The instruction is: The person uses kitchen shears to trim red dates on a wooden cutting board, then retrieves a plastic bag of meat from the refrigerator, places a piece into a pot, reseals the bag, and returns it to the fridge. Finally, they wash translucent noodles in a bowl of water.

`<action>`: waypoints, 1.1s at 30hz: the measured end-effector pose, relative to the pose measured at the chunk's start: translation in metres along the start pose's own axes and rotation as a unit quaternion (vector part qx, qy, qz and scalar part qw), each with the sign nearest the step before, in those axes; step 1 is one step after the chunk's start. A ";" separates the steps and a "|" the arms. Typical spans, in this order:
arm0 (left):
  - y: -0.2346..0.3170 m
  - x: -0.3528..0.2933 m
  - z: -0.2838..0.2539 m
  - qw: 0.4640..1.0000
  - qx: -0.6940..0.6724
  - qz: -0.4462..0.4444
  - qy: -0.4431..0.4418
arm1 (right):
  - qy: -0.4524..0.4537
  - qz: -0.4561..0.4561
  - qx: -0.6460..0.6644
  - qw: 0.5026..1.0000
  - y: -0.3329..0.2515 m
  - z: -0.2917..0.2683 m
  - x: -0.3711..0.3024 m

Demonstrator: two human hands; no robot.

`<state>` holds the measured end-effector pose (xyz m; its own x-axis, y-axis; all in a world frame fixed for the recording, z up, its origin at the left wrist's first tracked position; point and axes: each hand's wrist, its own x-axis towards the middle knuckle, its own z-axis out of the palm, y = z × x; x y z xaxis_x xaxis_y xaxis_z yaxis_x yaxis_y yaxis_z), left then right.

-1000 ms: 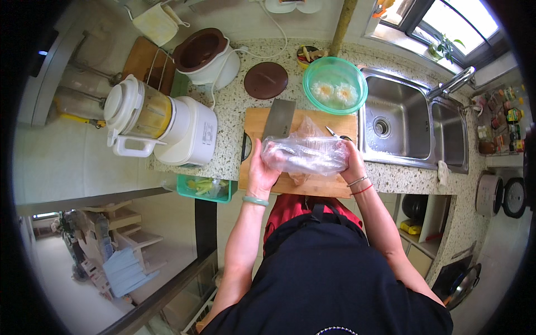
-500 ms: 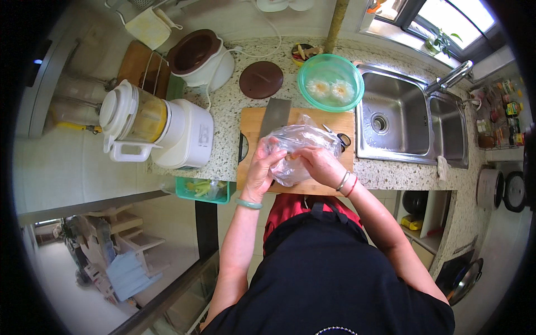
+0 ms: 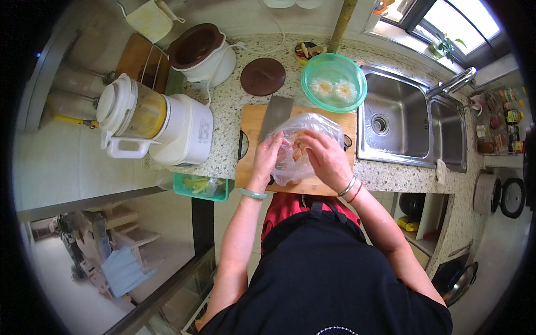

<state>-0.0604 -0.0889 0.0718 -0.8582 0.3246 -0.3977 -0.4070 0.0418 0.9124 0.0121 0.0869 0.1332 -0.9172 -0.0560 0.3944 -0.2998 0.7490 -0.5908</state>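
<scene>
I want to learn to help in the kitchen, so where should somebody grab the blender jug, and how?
Probably best by the white handle of the blender jug, coming from the near side, where the person stands. It is a loop jutting out that way, with a gap to reach through, while the jug's round body looks wide to grip.

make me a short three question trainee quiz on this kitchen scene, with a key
1. True or false: the brown lid sits on the slow cooker.
2. What stands nearest the sink?
A) White blender
B) Green bowl
C) Slow cooker
3. Fill in: the left hand and right hand are at a see-through ____ over the cutting board.

Key:
1. False; the brown lid lies on the counter.
2. B
3. plastic bag
</scene>
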 end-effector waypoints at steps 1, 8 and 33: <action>0.003 -0.001 0.002 0.999 -0.048 -0.021 -0.004 | -0.022 -0.011 0.021 0.999 0.001 0.004 0.000; -0.039 0.018 -0.017 0.957 -0.275 -0.074 -0.058 | -0.257 0.144 -0.129 0.947 0.037 0.027 -0.019; -0.025 -0.006 0.028 0.823 0.512 0.243 -0.032 | -0.172 0.200 -0.104 0.959 0.061 0.048 -0.032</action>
<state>-0.0367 -0.0656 0.0536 -0.8098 0.5866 0.0139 0.4851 0.6561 0.5781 0.0110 0.1027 0.0511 -0.9911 0.0748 -0.1104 0.1191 0.8695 -0.4794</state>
